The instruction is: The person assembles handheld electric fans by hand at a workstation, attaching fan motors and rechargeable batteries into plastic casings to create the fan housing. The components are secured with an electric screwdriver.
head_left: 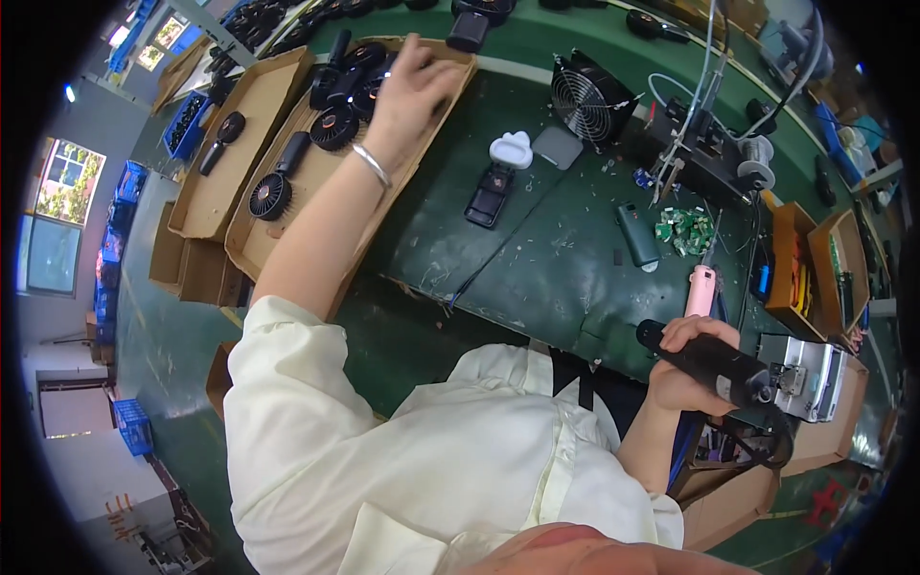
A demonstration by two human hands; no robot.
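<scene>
A smooth black cylindrical tool [709,366] was clamped in the right grip [682,388]. The left grip [412,94], fingers spread apart, was held over a brown cardboard tray [251,238]; at least three round, ribbed fans [334,126] were piled just left of it. One square fan with a ringed wire guard [583,103] was stood far on the green surface [431,230].

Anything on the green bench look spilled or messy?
Yes, mildly: loose green circuit boards lie heaped directly on the dark green tabletop, without a tray, and small pale scraps litter it. Nothing looks clearly damaged.
</scene>
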